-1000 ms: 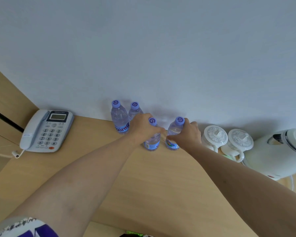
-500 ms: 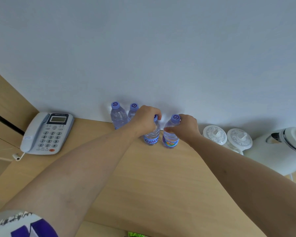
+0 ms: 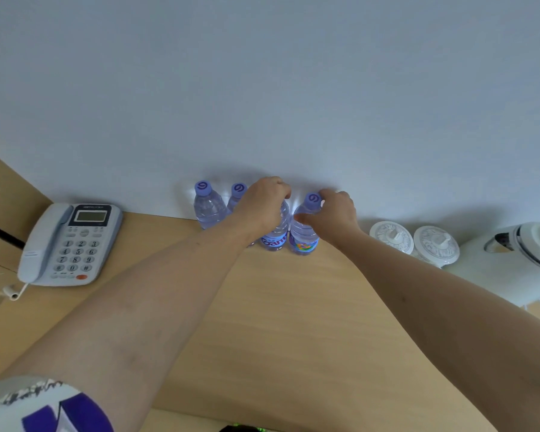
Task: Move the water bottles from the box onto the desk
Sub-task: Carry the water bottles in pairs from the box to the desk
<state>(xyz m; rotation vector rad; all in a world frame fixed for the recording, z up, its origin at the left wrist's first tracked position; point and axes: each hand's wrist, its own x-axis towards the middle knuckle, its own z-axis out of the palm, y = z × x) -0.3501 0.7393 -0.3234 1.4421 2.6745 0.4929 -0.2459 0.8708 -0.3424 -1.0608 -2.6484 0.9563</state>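
Several clear water bottles with purple caps stand in a row along the wall at the back of the wooden desk [image 3: 293, 322]. My left hand [image 3: 264, 207] wraps over the top of the third bottle [image 3: 276, 238]. My right hand [image 3: 332, 218] holds the neck of the fourth bottle [image 3: 304, 236], whose cap shows. Both held bottles stand upright on the desk, side by side. The first bottle [image 3: 208, 207] and the second bottle [image 3: 237, 194] stand free to the left. The box is out of view.
A grey desk phone [image 3: 67, 243] lies at the left. Two white lidded cups [image 3: 392, 236] [image 3: 435, 246] and a white electric kettle [image 3: 512, 257] stand at the right, close to the fourth bottle. The wall is directly behind the bottles.
Both hands pushed their bottles back toward the wall, in line with the two bottles on the left. The bottles now rest on the desk.
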